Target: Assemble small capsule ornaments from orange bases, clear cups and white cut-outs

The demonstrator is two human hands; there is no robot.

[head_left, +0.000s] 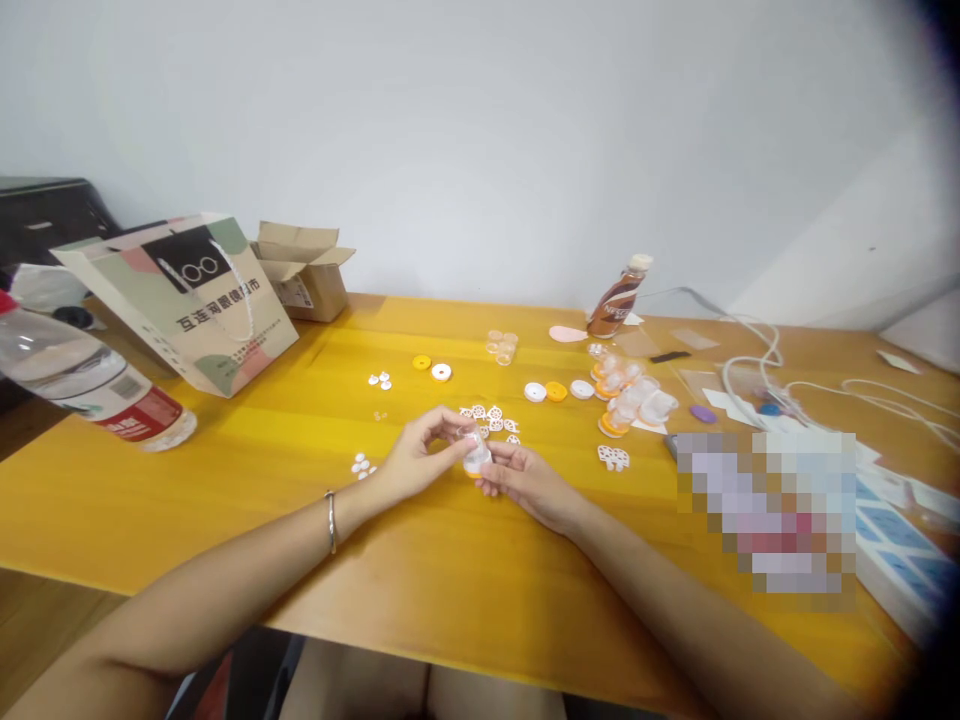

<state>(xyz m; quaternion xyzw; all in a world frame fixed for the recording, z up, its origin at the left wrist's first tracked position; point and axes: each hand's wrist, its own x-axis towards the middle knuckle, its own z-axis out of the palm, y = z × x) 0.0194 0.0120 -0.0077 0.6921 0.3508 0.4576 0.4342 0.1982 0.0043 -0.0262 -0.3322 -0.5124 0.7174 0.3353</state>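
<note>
Both hands hold one small clear plastic container with an orange base [474, 459] above the front middle of the table. My left hand [424, 455] pinches its clear upper part from the left, and my right hand [531, 484] grips the orange base from the right. Just behind the hands lie several white cut-out plastic pieces [495, 413]. Small white round parts [363, 465] sit left of my left hand. Farther back are clear cups [503, 346], a yellow disc [422, 362] and a white disc [441, 372]. Similar clear-and-orange pieces [630, 392] stand grouped to the right.
On the left stand a large water bottle [97, 375], a paper bag [202, 310] and an open cardboard box [307, 280]. A brown drink bottle [619, 297] is at the back right. White cables [757, 350] and a power strip [900, 560] lie on the right, beside a blurred-out patch.
</note>
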